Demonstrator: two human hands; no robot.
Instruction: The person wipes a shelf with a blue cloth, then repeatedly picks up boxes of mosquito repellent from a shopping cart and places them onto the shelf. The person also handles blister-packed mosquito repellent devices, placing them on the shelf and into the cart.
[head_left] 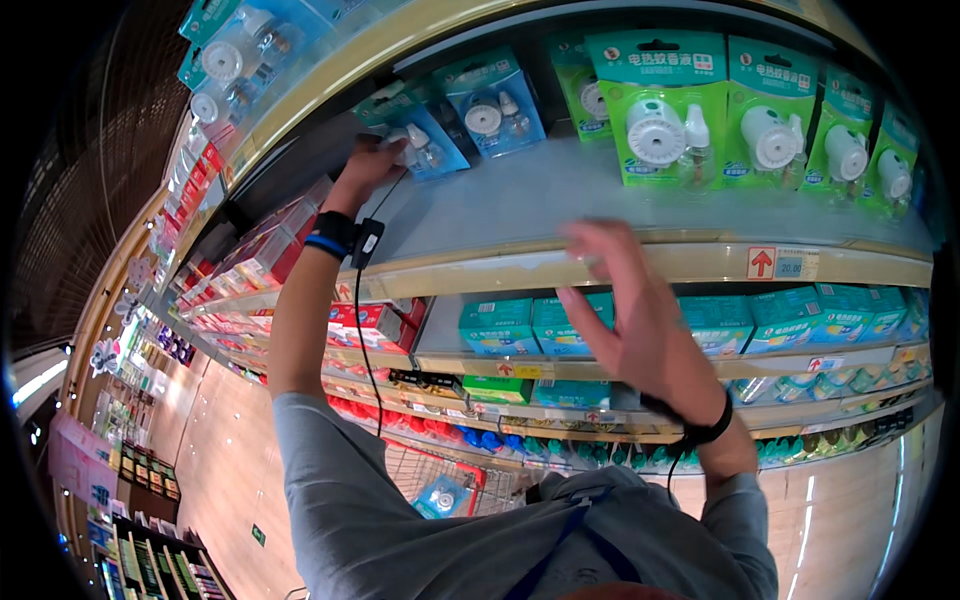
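Note:
On the upper shelf at the left, my left hand grips the left edge of a blue blister pack. The pack holds a round white plug-in vaporizer and a small refill bottle, and it leans to the left. Part of the vaporizer is behind my fingers. Just right of it stands a similar blue pack, apart from my hand. My right hand, slightly blurred, hovers before the shelf edge with thumb and fingers apart, holding nothing.
Green blister packs stand in rows at the right of the upper shelf. Teal boxes fill the shelf below; red boxes sit at the left. A red-trimmed shopping cart with a blue pack inside is below. A cable hangs from my left wrist.

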